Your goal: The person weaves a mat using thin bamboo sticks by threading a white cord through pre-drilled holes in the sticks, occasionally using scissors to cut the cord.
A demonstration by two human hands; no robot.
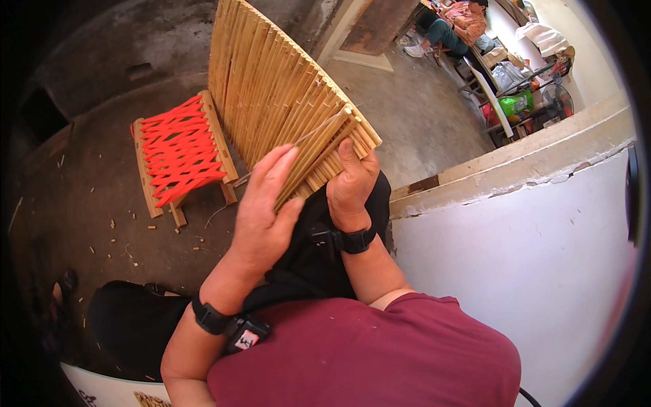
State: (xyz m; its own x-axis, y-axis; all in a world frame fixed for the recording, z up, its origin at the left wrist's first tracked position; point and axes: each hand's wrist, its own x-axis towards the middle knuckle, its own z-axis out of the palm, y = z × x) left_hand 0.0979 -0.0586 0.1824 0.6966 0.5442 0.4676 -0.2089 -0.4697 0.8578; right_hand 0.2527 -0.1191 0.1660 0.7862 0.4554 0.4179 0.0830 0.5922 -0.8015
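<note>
A large panel of straw-coloured stalks, laid side by side, rises from my lap and leans away from me. My right hand grips its near right corner, thumb on top and the fingers hidden beneath. At this corner several stalk ends cross over the others. A thin cord runs from those ends to my left hand, which is slightly blurred, its fingers closed over the line. Past the hand a thin dark end sticks out; whether it is cord or a needle I cannot make out.
A wooden stool with a red woven strap seat stands left of the panel. Short stalk offcuts litter the dark floor. A white wall bounds the right side. Beyond it, a seated person is near a cluttered rack and a fan.
</note>
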